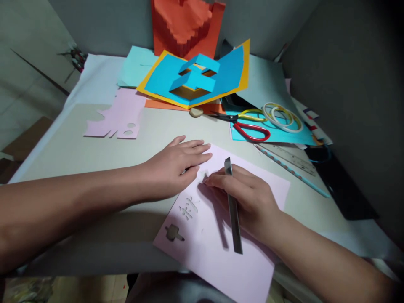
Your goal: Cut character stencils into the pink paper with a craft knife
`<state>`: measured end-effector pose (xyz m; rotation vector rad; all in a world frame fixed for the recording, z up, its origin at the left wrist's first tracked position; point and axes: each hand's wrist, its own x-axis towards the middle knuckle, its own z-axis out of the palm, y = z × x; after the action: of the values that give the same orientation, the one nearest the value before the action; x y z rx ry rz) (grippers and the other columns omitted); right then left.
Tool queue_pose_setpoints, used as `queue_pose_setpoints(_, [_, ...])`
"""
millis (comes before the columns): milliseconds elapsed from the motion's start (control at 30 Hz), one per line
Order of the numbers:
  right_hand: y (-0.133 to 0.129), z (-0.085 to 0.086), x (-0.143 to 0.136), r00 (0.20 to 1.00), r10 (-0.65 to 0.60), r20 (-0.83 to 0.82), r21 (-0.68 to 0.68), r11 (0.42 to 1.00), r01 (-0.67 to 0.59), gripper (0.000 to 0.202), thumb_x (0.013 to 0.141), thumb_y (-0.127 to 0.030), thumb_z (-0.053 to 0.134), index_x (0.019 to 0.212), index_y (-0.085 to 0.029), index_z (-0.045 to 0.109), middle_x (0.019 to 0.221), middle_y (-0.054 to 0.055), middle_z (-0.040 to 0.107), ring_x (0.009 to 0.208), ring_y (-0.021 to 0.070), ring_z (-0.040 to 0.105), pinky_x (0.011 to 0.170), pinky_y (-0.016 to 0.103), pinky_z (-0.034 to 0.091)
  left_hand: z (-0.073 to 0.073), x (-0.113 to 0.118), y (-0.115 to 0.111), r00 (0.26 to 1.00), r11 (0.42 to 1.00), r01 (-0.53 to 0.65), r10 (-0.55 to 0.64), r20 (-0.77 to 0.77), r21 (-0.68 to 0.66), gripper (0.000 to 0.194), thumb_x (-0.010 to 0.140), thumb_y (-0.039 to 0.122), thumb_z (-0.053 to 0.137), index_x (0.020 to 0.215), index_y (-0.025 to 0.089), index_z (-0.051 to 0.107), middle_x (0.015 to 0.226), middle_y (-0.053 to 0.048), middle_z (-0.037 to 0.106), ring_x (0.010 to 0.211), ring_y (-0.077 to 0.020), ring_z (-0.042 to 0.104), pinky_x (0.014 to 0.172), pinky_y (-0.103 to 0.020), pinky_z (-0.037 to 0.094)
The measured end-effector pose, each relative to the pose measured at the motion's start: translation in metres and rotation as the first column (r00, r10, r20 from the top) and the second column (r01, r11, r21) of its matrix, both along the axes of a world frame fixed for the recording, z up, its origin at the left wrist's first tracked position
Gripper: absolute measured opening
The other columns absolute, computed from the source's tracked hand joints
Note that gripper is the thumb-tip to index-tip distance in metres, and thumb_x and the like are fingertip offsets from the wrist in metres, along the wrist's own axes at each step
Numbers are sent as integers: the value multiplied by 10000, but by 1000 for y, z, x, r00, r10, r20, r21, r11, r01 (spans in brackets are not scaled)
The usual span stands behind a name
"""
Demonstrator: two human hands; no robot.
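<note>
A sheet of pale purple paper [243,269] lies askew at the table's front edge, its near corner hanging over. Cut-out openings shaped like written characters run along its left side. My left hand [176,168] rests flat with fingers stretched out, fingertips on the sheet's upper left edge. In my right hand [249,193] is a flat steel craft knife [234,219], tilted across the fingers. Thumb and forefinger are pinched close to the paper by a partly cut character [203,176]. Whether they also hold a scrap is too small to tell.
A pair of scissors [252,130] with red and yellow handles, tape rolls [285,118], and a blue pencil [293,170] beside a clear ruler [293,160] lie right. Behind stand a blue and yellow pop-up card [158,82] and a red one [219,25]. Purple scrap paper [126,109] lies left.
</note>
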<state>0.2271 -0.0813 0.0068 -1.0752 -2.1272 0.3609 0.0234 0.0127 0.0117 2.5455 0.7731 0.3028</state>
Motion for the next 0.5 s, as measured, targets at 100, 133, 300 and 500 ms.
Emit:
queue_pose_setpoints(100, [1,-1,0,1000,-27,6,-4,1000,27,153,950,-72,575,1012,-187,654,885,92,744,780,201,648,645,332,521,0,0,1,1000,1000,8,-8,-2,5,476,981,211,387,1421,193,568,1569,-57,465,1510,-223,357,1261,-567,192])
queue_pose_setpoints(133, [0,-1,0,999,-32,15,-1,999,32,150,955,-81,572,1015,-191,653,879,87,742,773,198,643,642,329,517,-1,0,1,1000,1000,10,-10,-3,7,476,979,215,390,1419,193,569,1567,-62,466,1507,-228,362,1258,-574,195])
queue_pose_setpoints(300, [-4,2,0,989,-2,150,35,999,-3,222,943,-52,519,1069,-174,655,897,106,739,789,215,612,650,337,494,-1,2,4,1000,1000,18,-17,-13,18,476,970,223,387,1400,194,589,1555,-76,481,1489,-239,395,1250,-578,202])
queue_pose_setpoints(500, [0,7,-6,971,-29,238,10,1000,27,203,964,-93,491,1000,-160,679,810,72,665,714,182,560,604,318,467,-1,2,4,1000,1000,17,-17,-19,10,465,974,240,407,1400,221,592,1566,-75,466,1500,-234,374,1251,-566,190])
